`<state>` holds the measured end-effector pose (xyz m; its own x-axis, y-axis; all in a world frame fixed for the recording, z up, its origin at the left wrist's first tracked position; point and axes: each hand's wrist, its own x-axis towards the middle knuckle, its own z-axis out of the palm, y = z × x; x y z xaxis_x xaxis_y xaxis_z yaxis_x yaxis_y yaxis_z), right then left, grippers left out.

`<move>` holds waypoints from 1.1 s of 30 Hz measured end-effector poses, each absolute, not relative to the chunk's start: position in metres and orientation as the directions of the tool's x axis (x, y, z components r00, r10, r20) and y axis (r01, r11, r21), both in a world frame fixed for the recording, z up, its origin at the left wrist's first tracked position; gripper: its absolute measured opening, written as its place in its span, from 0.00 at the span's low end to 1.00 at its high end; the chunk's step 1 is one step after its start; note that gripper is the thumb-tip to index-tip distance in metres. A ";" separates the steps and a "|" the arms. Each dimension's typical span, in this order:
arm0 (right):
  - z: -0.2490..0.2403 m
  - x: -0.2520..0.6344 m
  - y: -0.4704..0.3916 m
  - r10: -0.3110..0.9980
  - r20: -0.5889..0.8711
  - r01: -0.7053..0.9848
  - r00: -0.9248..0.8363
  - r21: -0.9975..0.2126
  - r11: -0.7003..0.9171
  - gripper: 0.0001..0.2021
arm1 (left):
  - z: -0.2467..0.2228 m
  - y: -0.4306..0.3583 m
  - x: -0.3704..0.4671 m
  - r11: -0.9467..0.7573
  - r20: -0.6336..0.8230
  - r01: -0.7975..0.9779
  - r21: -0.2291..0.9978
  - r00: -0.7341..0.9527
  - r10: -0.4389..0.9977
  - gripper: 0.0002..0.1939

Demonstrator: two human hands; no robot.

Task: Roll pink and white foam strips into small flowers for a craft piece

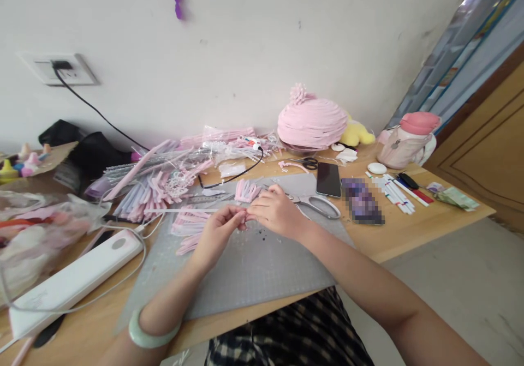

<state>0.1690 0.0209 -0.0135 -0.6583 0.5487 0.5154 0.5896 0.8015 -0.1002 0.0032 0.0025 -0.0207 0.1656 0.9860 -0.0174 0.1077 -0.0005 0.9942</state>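
My left hand (221, 231) and my right hand (278, 211) meet over the grey cutting mat (262, 279), fingertips pinched together. A pale pipe cleaner (176, 210) runs out to the left from my left fingers; its other end is hidden between both hands. Just beyond my fingers lies a small bundle of pink and lilac pipe cleaners (246, 190). Bent pink and white pipe cleaners (188, 223) rest to the left of my left hand. Large scissors (321, 205) lie to the right, partly behind my right hand.
A white power bank-like device (77, 284) with cables sits at left, near a plastic bag (36, 246). Piled pipe cleaners (151, 191) line the back. A pink wrapped dome (313, 123), black phone (328, 179), markers (395, 193) and pink-lidded bottle (409, 139) stand or lie rightward.
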 end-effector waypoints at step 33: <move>-0.070 0.421 -0.023 0.870 0.486 0.947 0.077 -0.310 0.089 0.29 | -0.042 0.018 0.034 0.543 -0.483 -0.274 0.794 0.259 0.837 0.16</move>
<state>0.4211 -0.0229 -0.0697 0.0770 0.8704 0.4863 0.9467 0.0893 -0.3096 0.0335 0.0177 -0.0420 0.2589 0.8366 -0.4828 -0.2743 0.5430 0.7937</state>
